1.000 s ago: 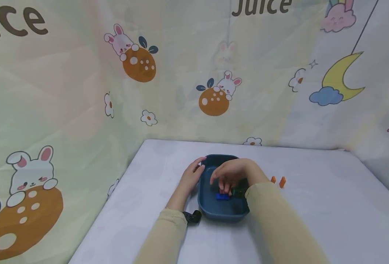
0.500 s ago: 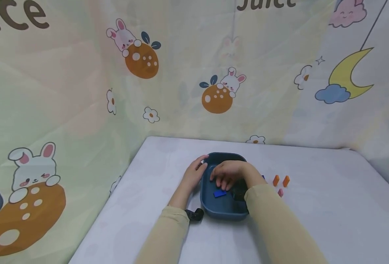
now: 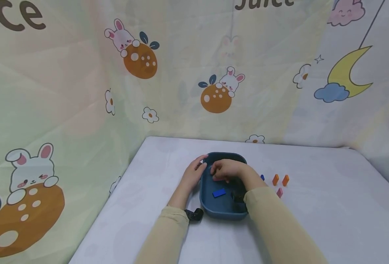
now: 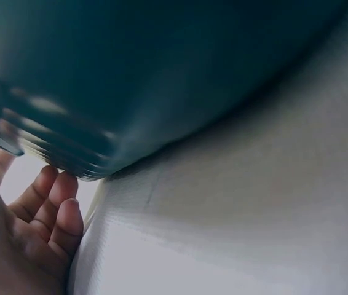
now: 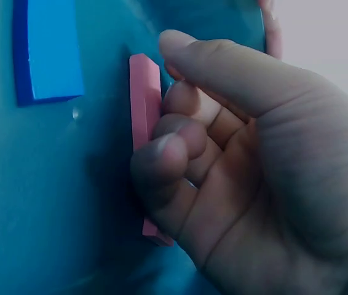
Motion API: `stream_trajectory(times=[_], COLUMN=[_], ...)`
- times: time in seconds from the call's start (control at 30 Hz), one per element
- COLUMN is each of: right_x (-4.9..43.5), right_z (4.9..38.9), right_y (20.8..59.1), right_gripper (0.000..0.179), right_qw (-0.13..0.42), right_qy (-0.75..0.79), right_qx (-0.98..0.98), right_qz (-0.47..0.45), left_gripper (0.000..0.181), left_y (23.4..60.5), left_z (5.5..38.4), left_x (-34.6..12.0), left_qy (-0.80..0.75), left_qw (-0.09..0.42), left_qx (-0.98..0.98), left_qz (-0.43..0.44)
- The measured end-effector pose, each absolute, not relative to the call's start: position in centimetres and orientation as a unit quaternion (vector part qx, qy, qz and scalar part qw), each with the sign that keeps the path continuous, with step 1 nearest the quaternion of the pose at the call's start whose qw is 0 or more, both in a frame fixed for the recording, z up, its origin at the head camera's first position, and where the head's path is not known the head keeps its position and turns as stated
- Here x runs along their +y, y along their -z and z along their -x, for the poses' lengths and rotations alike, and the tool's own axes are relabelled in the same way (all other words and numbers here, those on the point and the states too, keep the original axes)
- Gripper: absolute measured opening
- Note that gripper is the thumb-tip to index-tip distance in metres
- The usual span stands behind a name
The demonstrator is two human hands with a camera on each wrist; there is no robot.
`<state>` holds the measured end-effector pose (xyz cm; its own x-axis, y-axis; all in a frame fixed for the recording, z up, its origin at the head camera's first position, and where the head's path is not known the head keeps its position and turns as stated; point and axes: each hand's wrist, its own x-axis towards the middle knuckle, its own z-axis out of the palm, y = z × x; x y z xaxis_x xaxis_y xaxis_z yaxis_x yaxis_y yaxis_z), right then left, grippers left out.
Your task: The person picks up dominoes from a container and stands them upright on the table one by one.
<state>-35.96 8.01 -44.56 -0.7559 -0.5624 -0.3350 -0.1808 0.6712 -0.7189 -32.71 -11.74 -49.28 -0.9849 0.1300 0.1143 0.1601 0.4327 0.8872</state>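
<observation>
My right hand (image 3: pixel 225 169) is inside a dark blue rectangular bin (image 3: pixel 223 215). Its curled fingers (image 5: pixel 162 157) lie on a long pink block (image 5: pixel 142 101) and hide its lower middle; the grip itself is partly hidden. In the head view only a sliver of pink shows under the fingertips. A flat blue block (image 3: pixel 219 193) lies on the bin floor, nearer the front and apart from the fingers. My left hand (image 3: pixel 192 175) rests at the bin's left rim. In the left wrist view its fingers (image 4: pixel 69 218) touch the outer wall, loosely bent.
Right of the bin, two orange blocks (image 3: pixel 275 179) stand on the white table (image 3: pixel 313 205), with a pink block (image 3: pixel 279 192) in front of them. Part of another blue block (image 3: pixel 262 177) shows beside my right wrist. A printed cloth (image 3: pixel 181 73) hangs behind.
My right hand has shifted from the blue block toward the far left of the bin, with the pink block at its fingers. The blue block has turned slightly. The left hand stays at the rim.
</observation>
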Motion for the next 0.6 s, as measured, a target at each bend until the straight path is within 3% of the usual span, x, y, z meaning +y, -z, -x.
stream_trajectory(times=[0.6], right_x=[7.33], right_z=[35.14], right_y=[43.95], right_gripper=[0.005], right_qw=[0.23], right_qy=[0.237], right_qx=[0.913], right_qz=[0.239], left_gripper=[0.037], left_y=[49.08], left_z=[32.5], left_x=[-11.7], left_qy=[0.532], left_qw=[0.017], left_qx=[-0.842], left_qz=[0.088])
